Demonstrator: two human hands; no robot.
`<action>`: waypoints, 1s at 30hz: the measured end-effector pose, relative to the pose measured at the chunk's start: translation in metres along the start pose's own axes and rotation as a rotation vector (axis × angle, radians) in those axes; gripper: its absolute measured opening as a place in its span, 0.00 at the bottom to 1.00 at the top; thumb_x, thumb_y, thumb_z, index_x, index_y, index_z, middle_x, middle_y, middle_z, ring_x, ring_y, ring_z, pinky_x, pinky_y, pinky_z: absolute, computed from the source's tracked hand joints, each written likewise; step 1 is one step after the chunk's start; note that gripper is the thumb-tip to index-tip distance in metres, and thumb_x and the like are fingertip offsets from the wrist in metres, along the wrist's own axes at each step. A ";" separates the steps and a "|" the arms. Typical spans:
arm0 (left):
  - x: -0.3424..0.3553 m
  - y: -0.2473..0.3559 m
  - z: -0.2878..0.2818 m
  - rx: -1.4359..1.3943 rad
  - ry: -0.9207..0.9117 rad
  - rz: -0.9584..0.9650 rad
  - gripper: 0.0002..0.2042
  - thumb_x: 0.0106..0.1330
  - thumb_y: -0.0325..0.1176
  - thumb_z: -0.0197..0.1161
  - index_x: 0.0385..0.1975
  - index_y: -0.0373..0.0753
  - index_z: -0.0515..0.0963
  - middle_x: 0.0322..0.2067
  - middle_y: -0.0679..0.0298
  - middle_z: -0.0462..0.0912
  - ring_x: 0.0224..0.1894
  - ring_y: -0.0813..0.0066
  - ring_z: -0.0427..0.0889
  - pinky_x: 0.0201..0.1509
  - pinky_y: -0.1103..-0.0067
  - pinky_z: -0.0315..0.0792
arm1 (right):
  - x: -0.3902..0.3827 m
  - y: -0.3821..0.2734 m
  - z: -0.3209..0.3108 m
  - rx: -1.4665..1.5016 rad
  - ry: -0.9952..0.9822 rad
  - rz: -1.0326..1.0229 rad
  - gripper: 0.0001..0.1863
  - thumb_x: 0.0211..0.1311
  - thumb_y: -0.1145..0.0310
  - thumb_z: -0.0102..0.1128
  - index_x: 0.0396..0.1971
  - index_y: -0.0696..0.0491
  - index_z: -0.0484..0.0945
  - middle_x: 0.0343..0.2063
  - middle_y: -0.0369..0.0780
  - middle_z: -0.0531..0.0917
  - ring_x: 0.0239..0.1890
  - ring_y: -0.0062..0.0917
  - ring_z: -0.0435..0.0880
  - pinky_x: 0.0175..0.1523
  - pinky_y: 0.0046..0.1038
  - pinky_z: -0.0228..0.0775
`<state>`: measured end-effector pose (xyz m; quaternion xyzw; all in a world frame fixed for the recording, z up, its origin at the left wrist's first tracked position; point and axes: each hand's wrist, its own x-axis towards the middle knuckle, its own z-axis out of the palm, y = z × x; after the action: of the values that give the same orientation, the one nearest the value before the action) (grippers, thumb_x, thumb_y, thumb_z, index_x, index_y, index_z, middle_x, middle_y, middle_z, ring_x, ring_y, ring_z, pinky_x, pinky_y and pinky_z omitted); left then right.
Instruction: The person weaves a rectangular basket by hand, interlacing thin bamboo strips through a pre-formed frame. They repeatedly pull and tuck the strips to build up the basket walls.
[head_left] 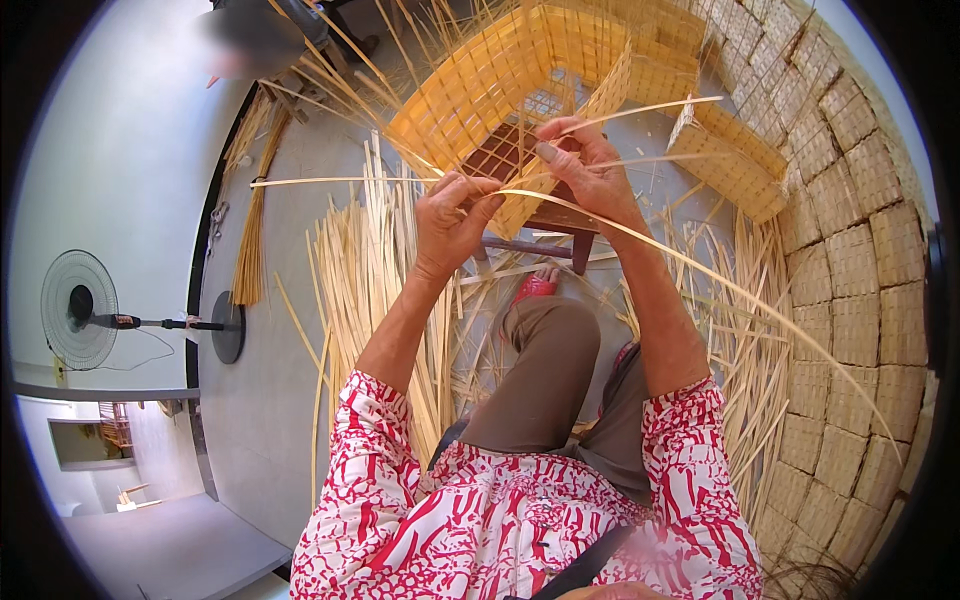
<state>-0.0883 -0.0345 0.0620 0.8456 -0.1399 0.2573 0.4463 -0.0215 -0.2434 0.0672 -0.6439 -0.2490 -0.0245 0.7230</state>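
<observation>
A half-woven bamboo basket rests in front of me on a dark reddish-brown wooden stool, its uprights sticking out beyond the wall. My left hand pinches a thin bamboo strip at the basket's near edge, thumb against forefinger. Just to the right, my right hand is closed on another strip by the basket's near right corner. One long strip leaves my left fingertips, passes under the right hand and curves far down to the right. The exact crossing between the hands is too fine to make out.
Loose bamboo strips cover the floor to my left, with more to my right. Stacked woven baskets line the right side. At left are a standing fan and a broom-like bundle. Another person is at upper left.
</observation>
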 end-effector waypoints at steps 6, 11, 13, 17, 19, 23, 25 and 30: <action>0.001 0.000 0.009 -0.048 0.102 -0.058 0.05 0.63 0.29 0.71 0.34 0.34 0.85 0.24 0.64 0.81 0.25 0.80 0.79 0.30 0.81 0.71 | -0.004 0.000 0.009 0.608 0.370 0.274 0.14 0.77 0.60 0.52 0.41 0.56 0.78 0.35 0.38 0.81 0.39 0.22 0.81 0.47 0.28 0.78; 0.001 -0.004 0.014 -0.113 0.116 -0.112 0.05 0.63 0.28 0.71 0.34 0.34 0.85 0.24 0.65 0.81 0.24 0.82 0.78 0.30 0.83 0.71 | -0.011 0.000 0.011 0.666 0.442 0.287 0.17 0.75 0.56 0.53 0.43 0.57 0.77 0.37 0.41 0.81 0.42 0.27 0.83 0.51 0.35 0.80; -0.002 -0.009 0.010 -0.149 0.104 -0.139 0.05 0.63 0.28 0.72 0.35 0.34 0.86 0.25 0.66 0.82 0.25 0.83 0.79 0.31 0.83 0.72 | -0.013 -0.005 0.016 0.679 0.446 0.313 0.18 0.74 0.54 0.55 0.41 0.56 0.78 0.37 0.41 0.82 0.42 0.27 0.83 0.50 0.34 0.80; 0.001 -0.002 0.002 -0.125 0.018 -0.218 0.06 0.62 0.26 0.72 0.37 0.34 0.86 0.27 0.66 0.83 0.28 0.83 0.81 0.33 0.84 0.74 | -0.018 -0.003 0.016 0.611 0.434 0.240 0.21 0.72 0.49 0.58 0.41 0.54 0.79 0.37 0.37 0.81 0.43 0.23 0.81 0.49 0.30 0.79; 0.001 -0.004 -0.001 -0.197 -0.030 -0.249 0.07 0.62 0.26 0.72 0.38 0.34 0.86 0.27 0.65 0.84 0.30 0.83 0.82 0.35 0.84 0.75 | -0.020 -0.005 0.016 0.449 0.375 0.194 0.25 0.70 0.45 0.60 0.46 0.55 0.79 0.38 0.35 0.79 0.44 0.20 0.78 0.51 0.26 0.76; 0.006 0.002 -0.016 -0.038 -0.209 -0.219 0.12 0.61 0.28 0.74 0.43 0.34 0.84 0.28 0.64 0.86 0.25 0.81 0.84 0.33 0.83 0.77 | -0.020 0.001 0.014 0.151 0.208 -0.075 0.36 0.60 0.39 0.69 0.55 0.55 0.78 0.40 0.33 0.77 0.39 0.16 0.77 0.45 0.22 0.74; 0.016 -0.001 -0.020 0.019 -0.276 -0.174 0.15 0.58 0.30 0.77 0.42 0.33 0.83 0.27 0.63 0.87 0.25 0.80 0.86 0.30 0.82 0.77 | -0.023 0.006 0.012 0.096 0.157 -0.172 0.37 0.59 0.41 0.71 0.57 0.56 0.77 0.42 0.33 0.75 0.39 0.15 0.76 0.44 0.20 0.73; 0.034 -0.002 -0.037 0.100 -0.395 -0.229 0.13 0.56 0.31 0.77 0.29 0.31 0.79 0.28 0.60 0.88 0.26 0.80 0.86 0.29 0.82 0.77 | -0.029 0.015 0.008 0.210 0.158 0.014 0.30 0.65 0.48 0.69 0.56 0.57 0.78 0.37 0.31 0.77 0.35 0.12 0.75 0.41 0.15 0.71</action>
<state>-0.0708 -0.0034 0.0971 0.9110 -0.1147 0.0408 0.3941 -0.0439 -0.2418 0.0430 -0.5624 -0.1882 -0.0439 0.8040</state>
